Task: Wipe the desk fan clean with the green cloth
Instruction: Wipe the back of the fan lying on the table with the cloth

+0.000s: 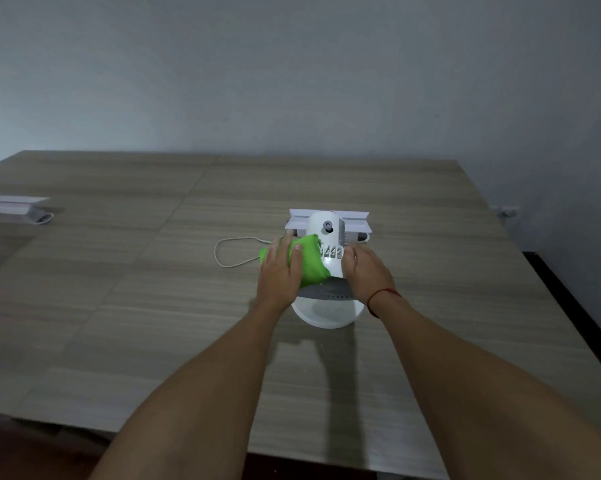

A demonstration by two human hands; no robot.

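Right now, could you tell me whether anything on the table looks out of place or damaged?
Nothing stands out. The desk fan sits between both hands, the left hand pressing the green cloth on it, the right hand holding it. Only a white cord lies loosely looped beside it.

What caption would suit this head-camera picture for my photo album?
Left hand presses a green cloth against the white desk fan while the right hand holds it steady on a wood-grain table.
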